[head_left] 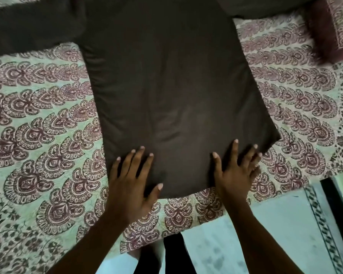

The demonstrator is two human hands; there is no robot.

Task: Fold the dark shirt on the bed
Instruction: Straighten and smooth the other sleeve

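Evidently the shirt (166, 86) has been laid flat on the bed (38, 135) so that it can be folded cleanly. Its body runs away from the person down the middle of the patterned sheet. One sleeve (28, 30) is stretched out to the person's left and the other (265, 6) to the right, near a pillow (332, 30). The hem (182, 191) lies close to the bed's near edge, beyond which the floor (265, 234) shows. Both hands rest on the cloth just above that hem, probably to press out creases and keep the fabric from sliding before any fold is made; faint wrinkles show in the cloth between and ahead of them. The left hand (133, 178) lies palm down at the hem's left corner, its fingers (139, 157) straight and spread and the thumb angled inward. The right hand (236, 173) mirrors it near the right corner, palm down with fingers fanned, the outer ones slightly blurred and reaching past the shirt's side onto the sheet. Neither hand pinches or grips the cloth. Both forearms reach forward from the bottom of the view, roughly parallel. No fold looks made yet.
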